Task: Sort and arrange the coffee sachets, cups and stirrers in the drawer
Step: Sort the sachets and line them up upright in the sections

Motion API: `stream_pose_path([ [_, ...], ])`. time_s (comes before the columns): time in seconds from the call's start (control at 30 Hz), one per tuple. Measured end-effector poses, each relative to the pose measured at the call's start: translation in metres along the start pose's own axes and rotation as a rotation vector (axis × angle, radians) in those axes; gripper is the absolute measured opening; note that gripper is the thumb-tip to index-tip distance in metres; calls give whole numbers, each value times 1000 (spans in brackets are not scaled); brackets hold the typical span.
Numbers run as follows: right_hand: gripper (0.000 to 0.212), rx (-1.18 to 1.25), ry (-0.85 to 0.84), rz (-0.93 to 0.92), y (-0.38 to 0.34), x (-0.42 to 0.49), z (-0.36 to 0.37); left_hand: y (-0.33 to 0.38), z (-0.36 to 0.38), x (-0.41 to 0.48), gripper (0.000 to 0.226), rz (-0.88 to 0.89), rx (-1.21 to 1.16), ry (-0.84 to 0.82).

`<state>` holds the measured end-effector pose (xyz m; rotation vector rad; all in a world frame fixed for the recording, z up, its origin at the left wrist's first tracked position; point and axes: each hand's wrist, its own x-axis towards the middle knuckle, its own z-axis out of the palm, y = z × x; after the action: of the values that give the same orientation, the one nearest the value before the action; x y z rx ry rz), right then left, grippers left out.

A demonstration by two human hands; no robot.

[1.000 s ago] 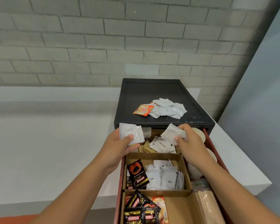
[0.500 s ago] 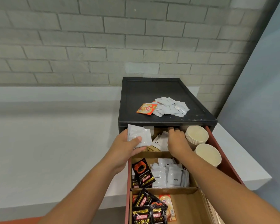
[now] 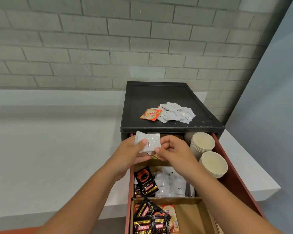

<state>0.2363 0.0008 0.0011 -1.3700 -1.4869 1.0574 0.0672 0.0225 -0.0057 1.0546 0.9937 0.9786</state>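
Forearms [image 3: 85, 200] reach in from below. I see my left hand [image 3: 132, 152] pinching the cream sachet [image 3: 147, 142] over the back of the drawer [image 3: 238, 183], right hand [image 3: 175, 151] nipping its lower corner. Cup stacks [image 3: 202, 142] sit just right.

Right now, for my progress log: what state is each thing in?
Red drawer: pulled open.
White Cream sachet: held up between both hands.
Left hand: grips the sachet.
Right hand: pinches its edge.
Beige paper cups: two upright stacks in the drawer.
Loose white sachets: heaped on the black cabinet top.
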Motion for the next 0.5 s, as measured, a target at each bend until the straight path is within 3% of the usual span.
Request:
stream_pose_path([
  [0.13,9,2,70,64,2,3,-6,3,0,2,11,-84,-109,22],
  [0.33,10,302,222,111,-1,5,-29,3,0,0,11,-114,-163,50],
  [0.5,16,232,128,85,-1,1,-30,4,2,-3,11,-71,-78,60],
])
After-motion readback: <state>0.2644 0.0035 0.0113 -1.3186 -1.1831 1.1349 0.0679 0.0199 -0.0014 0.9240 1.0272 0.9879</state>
